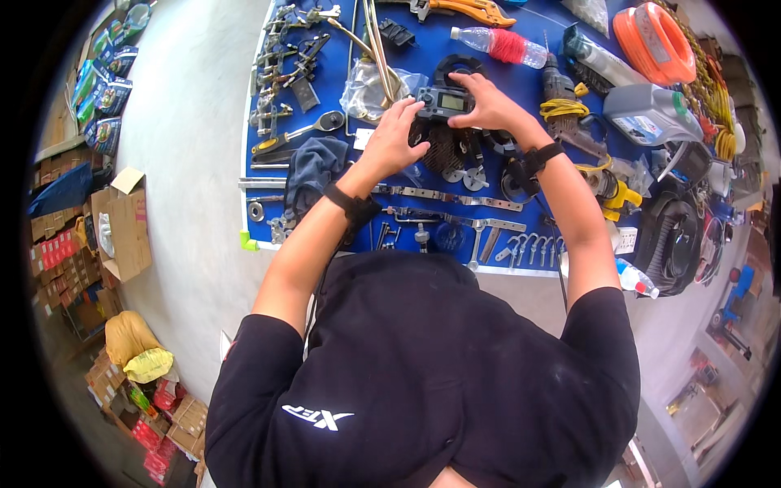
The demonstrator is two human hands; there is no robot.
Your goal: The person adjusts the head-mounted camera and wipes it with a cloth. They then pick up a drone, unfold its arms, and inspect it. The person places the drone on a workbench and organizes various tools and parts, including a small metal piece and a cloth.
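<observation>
Both my hands hold a small dark grey device with a little screen above a blue mat spread on the floor. My left hand grips its left end. My right hand grips its right end, fingers curled over the top. Each wrist wears a black band. Under the device lie a black ring-shaped part and round metal discs.
The mat carries many tools: a ratchet wrench, a dark cloth, a clear bottle with red label, a drill, a grey jug, an orange cable reel, flat metal bars. Cardboard boxes stand left.
</observation>
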